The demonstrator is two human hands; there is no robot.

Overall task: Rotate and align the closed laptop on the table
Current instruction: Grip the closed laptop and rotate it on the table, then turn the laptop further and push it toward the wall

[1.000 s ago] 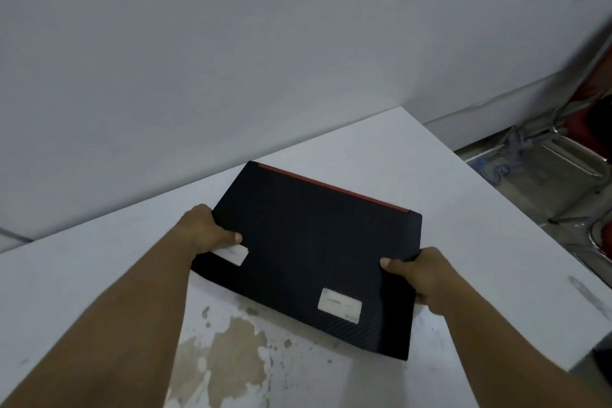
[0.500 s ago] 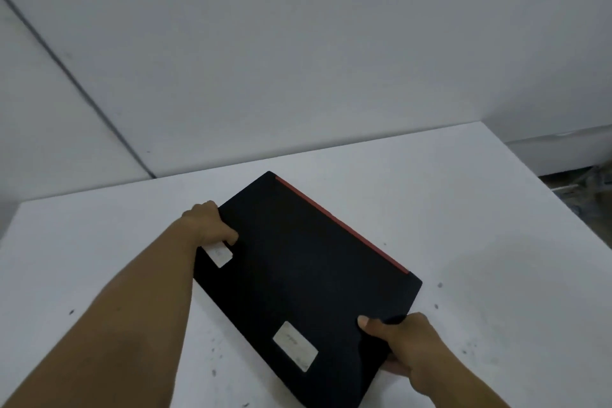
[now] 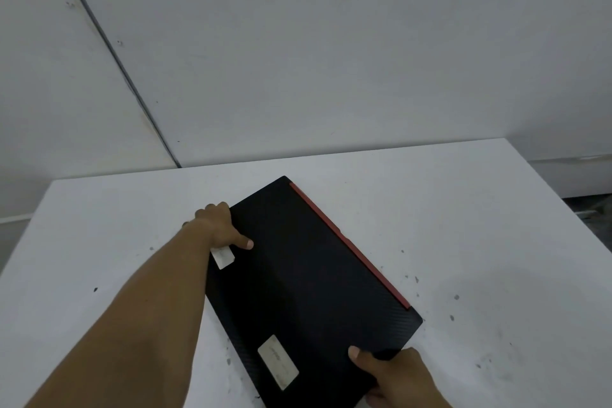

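Lying skewed on the white table (image 3: 463,209), the closed black laptop (image 3: 308,291) had its red-trimmed edge (image 3: 347,242) running from the far corner down to the right. The left hand (image 3: 218,225) clasped the laptop's far-left edge, thumb flat on the lid and fingers curled over the side, just above a small white sticker (image 3: 223,257). The right hand (image 3: 394,378) gripped the near-right corner, thumb pressed on top, with its fingers out of sight beneath. A larger white label (image 3: 278,361) sat on the lid between the two hands, nearer the right one. Dark specks dotted the table beside the laptop.
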